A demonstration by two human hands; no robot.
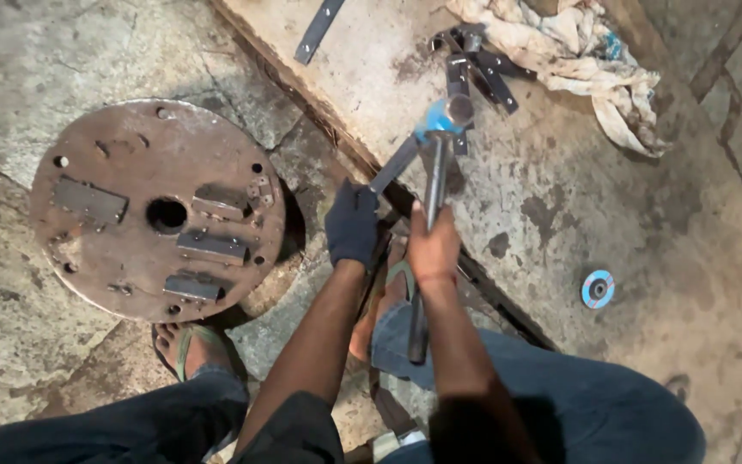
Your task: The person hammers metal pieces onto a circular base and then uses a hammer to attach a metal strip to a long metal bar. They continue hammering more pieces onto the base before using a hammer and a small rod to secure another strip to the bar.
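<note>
Your left hand (352, 225), in a dark glove, is closed round the near end of a flat metal strip (394, 166), which lies at a slant across the edge of the raised concrete slab (577, 206). Your right hand (434, 247), bare, is wrapped round the handle of a hammer (436, 163), whose blue-marked head sits right over the strip's far end. Risk as judged: a glancing blow could kick the strip loose or jar the gloved hand, since the strip overhangs the edge; the bare foot (386, 296) just below is exposed. The strip looks dark, thin, straight and dull grey. More strips (483, 69) are piled beyond; a round steel plate (158, 209) lies left.
</note>
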